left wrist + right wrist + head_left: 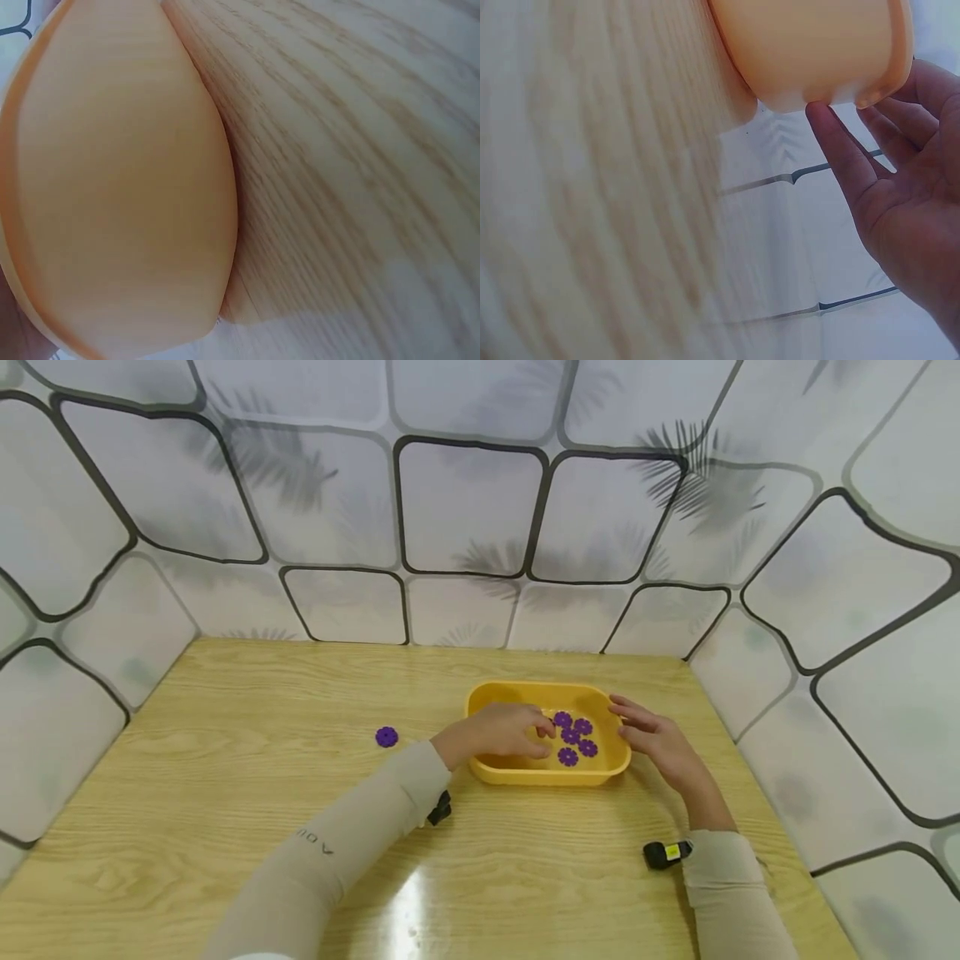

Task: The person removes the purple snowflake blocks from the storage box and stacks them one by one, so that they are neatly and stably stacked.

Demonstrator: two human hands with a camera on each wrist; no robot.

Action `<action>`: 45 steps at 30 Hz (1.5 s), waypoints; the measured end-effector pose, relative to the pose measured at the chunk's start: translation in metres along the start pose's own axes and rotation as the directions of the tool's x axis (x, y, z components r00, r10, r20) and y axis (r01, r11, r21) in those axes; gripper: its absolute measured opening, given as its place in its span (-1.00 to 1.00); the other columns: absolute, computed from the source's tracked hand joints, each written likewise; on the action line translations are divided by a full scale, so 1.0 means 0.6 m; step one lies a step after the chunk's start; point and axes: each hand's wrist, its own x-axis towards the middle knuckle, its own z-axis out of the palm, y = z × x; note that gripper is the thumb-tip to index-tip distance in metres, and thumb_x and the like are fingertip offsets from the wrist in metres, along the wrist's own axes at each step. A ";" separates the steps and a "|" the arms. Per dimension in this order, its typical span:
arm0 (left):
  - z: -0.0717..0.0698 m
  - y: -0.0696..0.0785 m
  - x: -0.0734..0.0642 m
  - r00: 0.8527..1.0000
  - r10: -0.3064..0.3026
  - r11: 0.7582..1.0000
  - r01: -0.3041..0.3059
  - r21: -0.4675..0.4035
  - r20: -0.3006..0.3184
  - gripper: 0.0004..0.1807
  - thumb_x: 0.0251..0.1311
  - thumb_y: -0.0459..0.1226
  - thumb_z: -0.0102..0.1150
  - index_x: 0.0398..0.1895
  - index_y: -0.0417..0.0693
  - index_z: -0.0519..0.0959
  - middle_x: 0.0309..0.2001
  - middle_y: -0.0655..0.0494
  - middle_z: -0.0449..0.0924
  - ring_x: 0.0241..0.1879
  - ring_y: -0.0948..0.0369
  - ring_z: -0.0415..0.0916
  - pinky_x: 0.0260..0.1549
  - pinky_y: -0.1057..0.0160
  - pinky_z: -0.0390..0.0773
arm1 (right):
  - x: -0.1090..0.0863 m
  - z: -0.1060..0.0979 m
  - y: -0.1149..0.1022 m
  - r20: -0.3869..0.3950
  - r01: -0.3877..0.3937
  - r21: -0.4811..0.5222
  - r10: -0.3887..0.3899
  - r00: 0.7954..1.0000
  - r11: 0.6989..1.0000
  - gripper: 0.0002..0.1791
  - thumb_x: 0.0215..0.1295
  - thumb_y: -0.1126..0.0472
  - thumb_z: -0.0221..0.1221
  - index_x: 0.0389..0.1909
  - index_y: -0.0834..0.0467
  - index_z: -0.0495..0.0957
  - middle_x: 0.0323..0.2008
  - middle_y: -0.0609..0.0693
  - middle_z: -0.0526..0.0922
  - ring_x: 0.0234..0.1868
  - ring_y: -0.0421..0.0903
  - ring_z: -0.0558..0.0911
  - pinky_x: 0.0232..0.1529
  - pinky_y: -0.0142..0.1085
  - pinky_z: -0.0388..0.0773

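Observation:
A yellow plastic basin [551,777] stands on the wooden table, with several purple flower-shaped pieces [572,737] lying in its right half. My left hand [506,731] reaches over the left rim into the basin, fingers bent beside the pieces and thumb apart from them. In the left wrist view the basin wall [127,180] fills the left half, and that hand is mostly out of sight. My right hand [660,743] is at the basin's right end. Seen from the right wrist, its fingertips [821,112] touch the outer wall and rim.
Left of the basin, one more purple flower-shaped piece [387,737] lies on the table [225,793]. Patterned white panels [472,510] enclose the table at the back and both sides. A black device [663,855] sits by the right wrist.

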 end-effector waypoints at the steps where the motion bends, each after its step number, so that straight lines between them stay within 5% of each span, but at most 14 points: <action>1: 0.000 -0.002 0.000 1.000 -0.005 1.000 0.005 -0.004 0.000 -0.56 0.38 0.09 0.14 0.22 0.19 0.61 0.09 0.29 0.61 0.09 0.26 0.56 0.09 0.19 0.53 | 0.000 0.001 0.000 0.003 0.002 0.002 -0.002 1.000 1.000 -0.45 0.55 0.08 0.08 0.46 0.18 0.34 0.59 0.02 0.10 0.55 0.15 0.16 0.10 -0.59 0.45; 7: 0.000 -0.006 0.006 0.999 -0.037 0.999 0.037 -0.036 -0.012 -0.56 0.36 0.10 0.17 0.22 0.23 0.61 0.08 0.36 0.62 0.07 0.32 0.55 0.05 0.23 0.54 | 0.001 0.001 0.003 0.010 0.007 0.002 -0.007 1.000 1.000 -0.44 0.55 0.08 0.08 0.46 0.19 0.33 0.59 0.03 0.09 0.55 0.16 0.15 0.11 -0.57 0.45; 18: 0.024 0.014 0.046 0.999 0.000 0.978 0.008 -0.207 0.037 -0.60 0.31 0.00 0.30 0.17 0.14 0.65 0.04 0.29 0.65 0.00 0.36 0.54 0.07 0.34 0.51 | 0.000 0.002 0.005 -0.005 -0.003 0.013 0.003 1.000 1.000 -0.44 0.54 0.08 0.09 0.45 0.20 0.35 0.59 0.03 0.12 0.54 0.16 0.17 0.10 -0.58 0.46; 30: 0.042 0.013 0.061 0.998 0.021 0.998 -0.017 -0.065 0.057 -0.54 0.33 0.00 0.27 0.28 0.21 0.58 0.27 0.24 0.54 0.29 0.27 0.44 0.31 0.26 0.39 | 0.006 0.002 0.005 -0.001 0.009 0.001 -0.009 1.000 1.000 -0.45 0.54 0.08 0.08 0.45 0.19 0.35 0.58 0.03 0.12 0.54 0.16 0.17 0.10 -0.60 0.44; 36: 0.053 0.009 0.070 0.998 0.029 1.000 -0.030 0.006 0.062 -0.52 0.34 0.01 0.26 0.31 0.24 0.56 0.21 0.26 0.55 0.18 0.32 0.47 0.20 0.31 0.46 | 0.002 0.002 0.006 -0.010 0.001 0.004 -0.001 1.000 1.000 -0.45 0.55 0.09 0.08 0.45 0.21 0.35 0.58 0.05 0.12 0.55 0.16 0.13 0.11 -0.61 0.42; 45: 0.050 0.008 0.069 0.999 0.019 1.000 -0.017 -0.024 0.050 -0.65 0.33 0.00 0.27 0.12 0.18 0.64 0.01 0.29 0.59 -0.03 0.37 0.50 0.04 0.40 0.50 | 0.002 0.003 0.004 -0.006 0.009 0.007 -0.009 1.000 1.000 -0.44 0.55 0.06 0.08 0.46 0.19 0.34 0.59 0.03 0.11 0.57 0.14 0.10 0.13 -0.63 0.40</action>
